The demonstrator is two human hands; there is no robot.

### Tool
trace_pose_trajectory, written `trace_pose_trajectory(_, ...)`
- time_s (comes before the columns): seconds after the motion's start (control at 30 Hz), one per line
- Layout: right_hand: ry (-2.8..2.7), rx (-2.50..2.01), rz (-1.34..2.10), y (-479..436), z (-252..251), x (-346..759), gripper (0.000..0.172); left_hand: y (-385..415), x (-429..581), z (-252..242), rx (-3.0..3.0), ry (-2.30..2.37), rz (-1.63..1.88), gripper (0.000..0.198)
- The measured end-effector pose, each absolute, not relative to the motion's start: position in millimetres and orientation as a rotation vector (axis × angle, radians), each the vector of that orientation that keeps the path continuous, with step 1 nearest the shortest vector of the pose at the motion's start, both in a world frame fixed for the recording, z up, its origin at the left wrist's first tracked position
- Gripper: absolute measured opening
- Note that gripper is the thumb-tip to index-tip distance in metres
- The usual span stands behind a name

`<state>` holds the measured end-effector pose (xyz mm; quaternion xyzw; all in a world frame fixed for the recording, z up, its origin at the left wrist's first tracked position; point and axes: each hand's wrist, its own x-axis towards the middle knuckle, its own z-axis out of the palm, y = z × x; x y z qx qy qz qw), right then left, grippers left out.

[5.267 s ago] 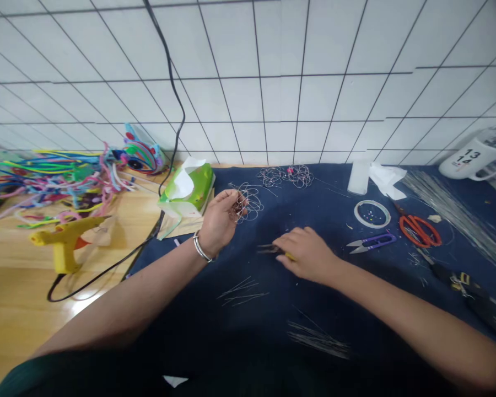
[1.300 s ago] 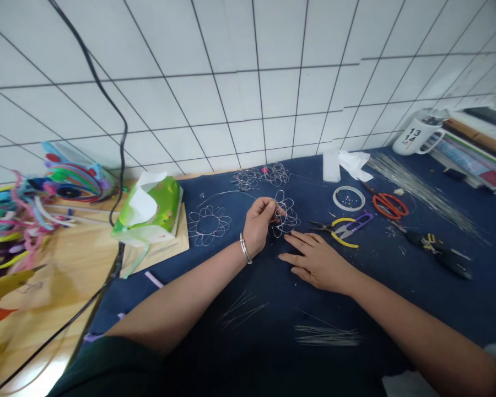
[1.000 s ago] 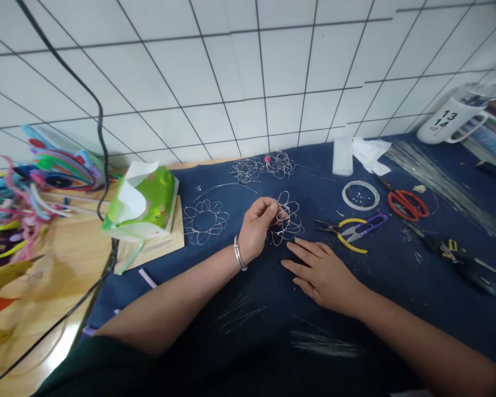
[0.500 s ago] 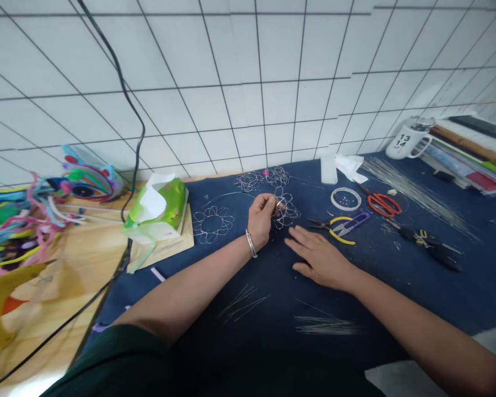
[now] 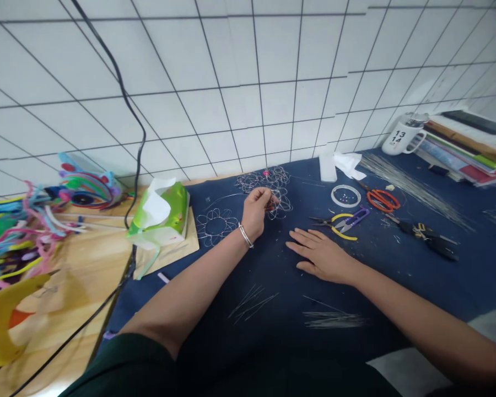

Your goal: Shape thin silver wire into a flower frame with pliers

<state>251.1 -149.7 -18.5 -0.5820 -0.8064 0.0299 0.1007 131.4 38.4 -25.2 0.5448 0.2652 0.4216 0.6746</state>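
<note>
Between thumb and fingertips, my left hand (image 5: pixel 256 208) grips a looped wire flower (image 5: pixel 282 203), which sticks out to the right of the fingers. The fingers partly hide where it is pinched. My right hand (image 5: pixel 320 255) lies flat on the dark blue cloth (image 5: pixel 273 342), fingers spread and nothing in them. Another wire flower (image 5: pixel 216 226) rests left of my left wrist. Beyond my left hand sit more wire flowers (image 5: pixel 268 177) with a pink spot among them. Close above my right hand are yellow-handled pliers (image 5: pixel 344 227) and purple thread snips (image 5: pixel 354 219).
A white ring-shaped dish (image 5: pixel 345 196), red-handled scissors (image 5: pixel 382 200) and black pliers (image 5: pixel 427 238) lie at right. Cut wires (image 5: pixel 334 320) rest in front. Left stand a green tissue pack (image 5: pixel 161 212) and a yellow glue gun (image 5: pixel 4 325). A mug (image 5: pixel 399 139) is near the wall.
My left hand has shifted slightly left and away with the wire flower. My right hand has settled flat on the cloth, nearly in the same place. The view has tilted a little.
</note>
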Motion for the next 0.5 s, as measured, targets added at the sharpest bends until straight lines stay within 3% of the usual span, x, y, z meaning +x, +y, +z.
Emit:
trace_pose_trajectory(0.13,-2.242,-1.852,-0.063,-150.0,-8.5,267.3,0.037,32.3,128.0,-27.7,1.346,0.535,0.734,0.022)
trace_pose_trajectory(0.3,-2.133,-2.164,-0.252,-151.9,-8.2,307.2,0.058,26.2,129.5,-29.8,1.466,0.481,0.654,0.021)
trace_pose_trajectory(0.5,-2.125,-2.213,-0.314,-144.3,-25.8,321.4,0.038,24.6,131.0,-29.2,1.61,0.456,0.592,0.02)
